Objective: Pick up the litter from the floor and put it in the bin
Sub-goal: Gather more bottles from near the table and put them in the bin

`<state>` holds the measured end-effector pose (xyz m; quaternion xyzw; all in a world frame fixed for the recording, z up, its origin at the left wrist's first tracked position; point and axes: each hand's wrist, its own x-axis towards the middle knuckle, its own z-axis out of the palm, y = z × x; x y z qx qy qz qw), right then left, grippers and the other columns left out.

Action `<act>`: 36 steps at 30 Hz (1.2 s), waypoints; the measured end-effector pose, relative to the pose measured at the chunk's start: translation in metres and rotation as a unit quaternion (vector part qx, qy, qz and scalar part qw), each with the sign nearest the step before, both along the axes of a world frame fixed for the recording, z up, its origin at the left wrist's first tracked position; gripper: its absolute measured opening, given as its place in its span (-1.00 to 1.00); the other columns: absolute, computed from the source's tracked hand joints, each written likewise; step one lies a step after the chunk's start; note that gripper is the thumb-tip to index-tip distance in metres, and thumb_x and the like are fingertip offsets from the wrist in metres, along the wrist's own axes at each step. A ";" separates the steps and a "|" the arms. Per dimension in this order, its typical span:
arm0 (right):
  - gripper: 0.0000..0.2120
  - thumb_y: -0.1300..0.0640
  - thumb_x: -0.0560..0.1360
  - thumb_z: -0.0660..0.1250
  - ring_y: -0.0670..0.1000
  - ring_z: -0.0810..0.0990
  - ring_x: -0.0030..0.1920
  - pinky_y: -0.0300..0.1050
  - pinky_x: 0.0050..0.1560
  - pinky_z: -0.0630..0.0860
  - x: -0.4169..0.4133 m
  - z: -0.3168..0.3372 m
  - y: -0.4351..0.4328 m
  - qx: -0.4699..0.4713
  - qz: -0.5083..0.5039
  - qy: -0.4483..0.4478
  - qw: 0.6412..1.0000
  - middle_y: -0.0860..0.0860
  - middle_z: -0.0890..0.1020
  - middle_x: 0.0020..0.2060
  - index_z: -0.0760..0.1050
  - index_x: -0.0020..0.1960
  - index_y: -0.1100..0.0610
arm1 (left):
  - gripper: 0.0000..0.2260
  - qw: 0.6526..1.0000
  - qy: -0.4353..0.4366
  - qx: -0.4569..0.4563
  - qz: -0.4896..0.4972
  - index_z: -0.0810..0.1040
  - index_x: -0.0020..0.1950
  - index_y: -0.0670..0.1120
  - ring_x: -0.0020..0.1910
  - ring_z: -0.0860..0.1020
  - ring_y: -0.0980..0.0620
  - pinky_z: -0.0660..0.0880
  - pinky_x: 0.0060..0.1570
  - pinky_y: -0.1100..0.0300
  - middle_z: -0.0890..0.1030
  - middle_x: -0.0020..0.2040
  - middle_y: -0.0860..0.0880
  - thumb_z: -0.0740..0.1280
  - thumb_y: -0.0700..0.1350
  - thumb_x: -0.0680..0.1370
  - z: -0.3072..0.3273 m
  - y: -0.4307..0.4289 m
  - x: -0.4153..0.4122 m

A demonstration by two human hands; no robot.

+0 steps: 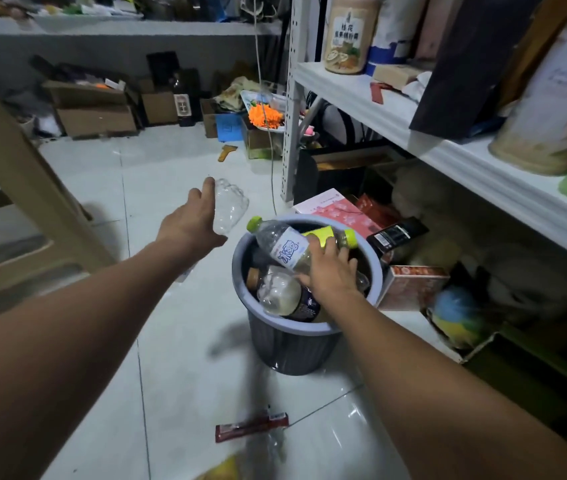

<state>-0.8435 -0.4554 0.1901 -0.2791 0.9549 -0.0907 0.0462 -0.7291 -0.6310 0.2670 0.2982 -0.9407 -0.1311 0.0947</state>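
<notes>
Bare forearms, bare left grip, bare right grip

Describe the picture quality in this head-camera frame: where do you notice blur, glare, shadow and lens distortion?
Head view: dim, even light; the wide lens slants the shelf edge; the bin throws a soft shadow leftward on the glossy floor, which shows pale glare streaks; the red wrapper and the bottom edge are smeared by blur.

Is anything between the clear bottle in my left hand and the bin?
Yes. Between the clear bottle and the bin, the right hand holds green-capped bottles across the opening; other bottles are piled near the rim.
</notes>
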 end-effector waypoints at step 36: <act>-0.60 0.06 0.59 0.18 0.20 0.31 0.34 0.09 0.30 0.23 -0.053 0.082 0.037 0.014 -0.075 0.065 0.995 0.13 0.39 0.35 0.31 0.42 0.08 | -0.24 0.915 -0.187 -0.058 -0.352 0.11 0.52 -0.02 0.38 0.25 -0.09 0.17 0.36 0.04 0.30 0.43 -0.07 0.43 0.07 0.44 -0.031 0.095 -0.084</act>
